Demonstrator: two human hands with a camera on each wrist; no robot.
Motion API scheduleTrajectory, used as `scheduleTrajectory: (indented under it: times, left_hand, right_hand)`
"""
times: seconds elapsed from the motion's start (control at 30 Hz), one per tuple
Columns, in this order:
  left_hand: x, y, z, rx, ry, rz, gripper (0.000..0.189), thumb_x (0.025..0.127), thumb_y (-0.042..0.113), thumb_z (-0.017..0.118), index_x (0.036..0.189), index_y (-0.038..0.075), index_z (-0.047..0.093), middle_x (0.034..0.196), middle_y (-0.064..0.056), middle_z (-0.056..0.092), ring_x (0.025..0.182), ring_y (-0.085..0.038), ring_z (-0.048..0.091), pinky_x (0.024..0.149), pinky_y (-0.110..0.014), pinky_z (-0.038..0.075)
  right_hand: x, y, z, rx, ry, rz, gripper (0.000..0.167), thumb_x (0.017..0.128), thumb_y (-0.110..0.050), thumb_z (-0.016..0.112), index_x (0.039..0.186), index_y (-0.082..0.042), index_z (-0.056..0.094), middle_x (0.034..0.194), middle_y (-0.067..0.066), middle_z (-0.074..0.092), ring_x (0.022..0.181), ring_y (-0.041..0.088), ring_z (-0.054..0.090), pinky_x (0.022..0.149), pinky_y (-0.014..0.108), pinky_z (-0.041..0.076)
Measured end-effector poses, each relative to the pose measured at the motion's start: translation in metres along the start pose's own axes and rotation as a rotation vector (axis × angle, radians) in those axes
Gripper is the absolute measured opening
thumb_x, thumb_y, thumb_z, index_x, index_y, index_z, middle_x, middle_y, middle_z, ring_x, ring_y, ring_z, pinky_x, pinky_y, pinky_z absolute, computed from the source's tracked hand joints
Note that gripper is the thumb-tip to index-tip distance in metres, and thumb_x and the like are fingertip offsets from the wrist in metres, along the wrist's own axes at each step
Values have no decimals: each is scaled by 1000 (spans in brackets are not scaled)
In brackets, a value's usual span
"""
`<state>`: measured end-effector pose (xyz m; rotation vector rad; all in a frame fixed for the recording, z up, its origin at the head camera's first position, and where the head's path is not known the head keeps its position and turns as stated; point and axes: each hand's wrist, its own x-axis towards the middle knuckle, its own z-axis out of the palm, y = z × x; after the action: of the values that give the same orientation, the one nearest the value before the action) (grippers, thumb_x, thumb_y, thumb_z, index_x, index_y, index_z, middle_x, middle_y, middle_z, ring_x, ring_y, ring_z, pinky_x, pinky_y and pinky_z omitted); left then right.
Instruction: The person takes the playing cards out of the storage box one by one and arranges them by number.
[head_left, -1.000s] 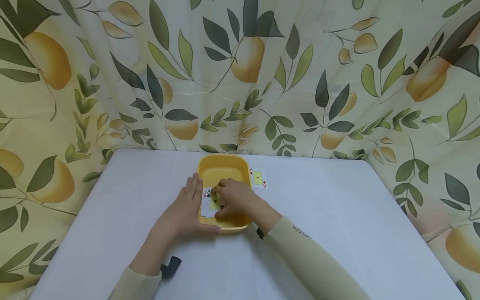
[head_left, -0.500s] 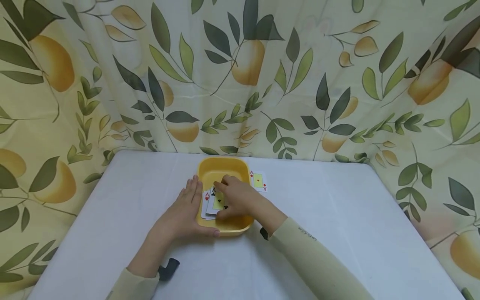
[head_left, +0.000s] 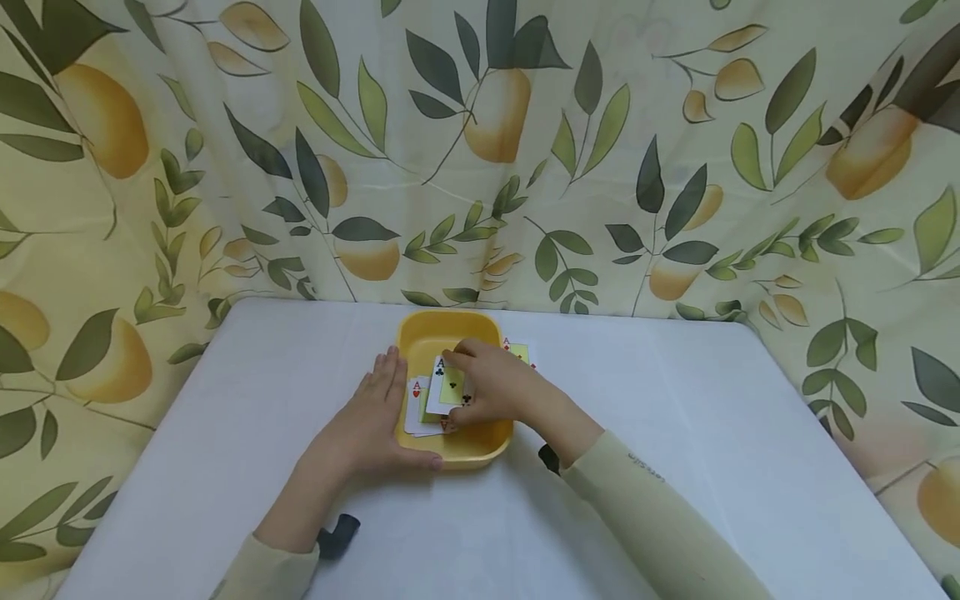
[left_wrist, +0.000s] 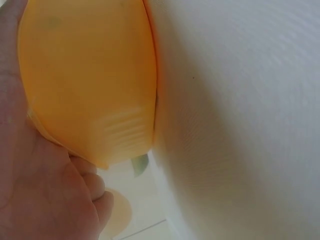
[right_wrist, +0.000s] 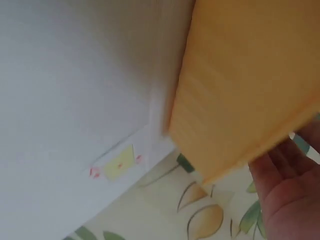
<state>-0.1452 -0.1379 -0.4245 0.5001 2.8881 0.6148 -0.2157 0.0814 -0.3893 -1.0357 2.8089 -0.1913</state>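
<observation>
In the head view, a yellow plastic tray (head_left: 450,325) stands on the white table. My left hand (head_left: 366,417) rests along its left rim, fingers straight and thumb stretched along the near edge; the left wrist view shows the palm beside the tray's outer wall (left_wrist: 90,75). Over the tray, my right hand (head_left: 491,383) pinches an ace of clubs playing card (head_left: 444,396) by its ends, slightly tilted. Below it lies an ace of hearts (head_left: 414,412) on the tray's floor, partly covered. How many cards lie beneath it I cannot tell.
An ace of diamonds (right_wrist: 120,164) lies on the table just right of the tray, partly hidden by the right hand in the head view. A curtain (head_left: 480,167) with fruit and leaf print hangs behind the table's far edge.
My right hand has lifted the ace of clubs off the cards and carried it up and to the right, uncovering more of the ace of hearts. The left hand stays in place.
</observation>
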Motion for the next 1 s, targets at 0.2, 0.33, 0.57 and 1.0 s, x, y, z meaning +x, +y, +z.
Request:
scheduleTrajectory:
  times: [0.2,0.33,0.57,1.0]
  left_hand:
    - [0,-1,-1,-6,7,6,152,54,93,64,159,2,2,167,-11,-11,155,-30,-7,125,-47,12]
    - [0,-1,1,-15,15,0,153,54,93,65,159,2,2,167,-11,-12,155,-29,-7,125,-47,12]
    - [-1,-1,2,-17,34,12,152,55,88,70,159,1,2,167,-11,-12,155,-29,-6,126,-46,12]
    - [0,-3,2,-9,29,7,153,53,90,69,159,2,2,168,-11,-11,155,-28,-5,125,-45,12]
  right_hand:
    - [-18,16,-19,58,42,78,86,74,-48,76,149,-16,49,136,5,50,97,17,57,87,30,55]
    - [-30,36,-29,79,67,129,84,74,-44,77,148,-15,48,138,3,48,99,18,57,86,32,55]
    - [-45,69,-32,62,100,179,86,72,-42,78,146,-10,49,136,5,48,98,21,56,82,32,53]
    - [-47,115,-22,-12,29,228,84,73,-39,79,145,-9,51,134,11,50,100,25,57,91,41,55]
